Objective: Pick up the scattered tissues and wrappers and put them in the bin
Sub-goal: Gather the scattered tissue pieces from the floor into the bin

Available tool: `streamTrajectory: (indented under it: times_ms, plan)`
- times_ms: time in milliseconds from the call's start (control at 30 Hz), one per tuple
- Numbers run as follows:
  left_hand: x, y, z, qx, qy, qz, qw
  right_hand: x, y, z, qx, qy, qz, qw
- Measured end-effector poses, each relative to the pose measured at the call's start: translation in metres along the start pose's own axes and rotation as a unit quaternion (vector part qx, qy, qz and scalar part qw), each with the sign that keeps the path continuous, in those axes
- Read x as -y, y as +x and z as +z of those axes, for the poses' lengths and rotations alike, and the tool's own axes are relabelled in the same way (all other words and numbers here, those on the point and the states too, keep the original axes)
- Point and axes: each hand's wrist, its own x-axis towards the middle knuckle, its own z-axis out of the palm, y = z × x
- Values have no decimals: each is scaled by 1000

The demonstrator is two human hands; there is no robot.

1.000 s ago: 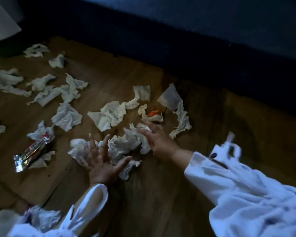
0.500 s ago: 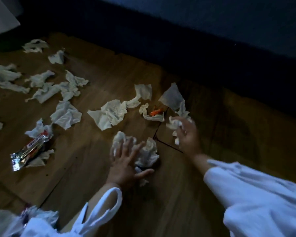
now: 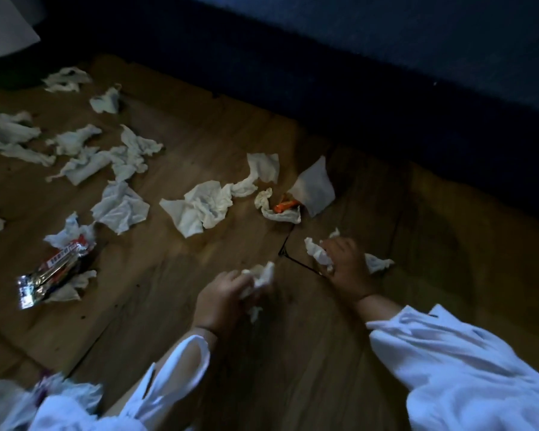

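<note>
Several crumpled white tissues (image 3: 199, 206) lie scattered over the wooden floor (image 3: 156, 275). My left hand (image 3: 221, 300) grips a bunched wad of tissues (image 3: 260, 276) low in the middle of the view. To its right, my right hand (image 3: 346, 269) clutches another tissue (image 3: 316, 251), whose ends stick out on both sides of the fist. A silver and red wrapper (image 3: 53, 272) lies at the left on top of a tissue. A small orange wrapper (image 3: 285, 206) sits inside a curled tissue farther back.
A dark blue piece of furniture (image 3: 386, 73) runs along the back and right of the floor. A pale object (image 3: 3, 23) shows in the top left corner. White plastic and crumpled tissues (image 3: 53, 399) sit at the bottom left by my sleeve.
My left hand went from lying flat on the tissue pile to bunching it up in its grip. My right hand pulled back toward me with the tissue it grabbed.
</note>
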Motion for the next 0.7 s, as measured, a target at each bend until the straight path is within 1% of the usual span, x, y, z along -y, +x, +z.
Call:
streamTrajectory:
  times_ms: [33,67,100,133,200,233,267,300,367,400,433,500,533,567,600,633,667,700]
  plan:
    - [-3,4,-6,-35,-66,-79,994,3,2,-4,5,43,22,999]
    - [-5,10,-13,-66,-140,-166,974,8,6,-9,-9,105,51,993]
    - [-2,18,-19,-93,-205,-236,945,16,12,-15,-33,167,75,982]
    - [2,28,-26,-121,-228,-277,925,27,22,-21,-63,212,76,972]
    - [15,49,-40,-162,-217,-311,911,48,48,-29,-99,253,41,961]
    - [20,59,-48,-169,-224,-318,905,56,63,-31,-81,246,22,966]
    - [25,69,-54,-167,-228,-314,906,63,78,-33,-37,221,12,974]
    - [30,77,-60,-152,-208,-298,919,67,91,-32,23,165,10,986]
    - [40,92,-68,-69,-98,-272,955,68,103,-21,123,44,-6,991]
    - [45,99,-70,-13,-47,-260,964,68,101,-16,158,13,-16,987]
    - [49,104,-68,42,-10,-246,968,66,94,-8,175,-5,-17,984]
    - [56,109,-59,125,56,-228,964,64,74,3,150,-10,-19,988]
    - [57,109,-54,140,91,-219,961,61,64,9,125,-5,-33,992]
    - [58,106,-49,134,122,-208,961,59,54,12,103,6,-43,994]
    - [58,101,-44,111,136,-198,964,59,47,12,80,44,-30,995]
    - [58,96,-41,78,130,-186,971,61,45,9,43,122,0,992]
    - [59,89,-39,50,109,-170,978,63,49,3,-9,212,32,977]
    - [60,84,-37,31,88,-149,984,64,57,-5,-59,288,64,954]
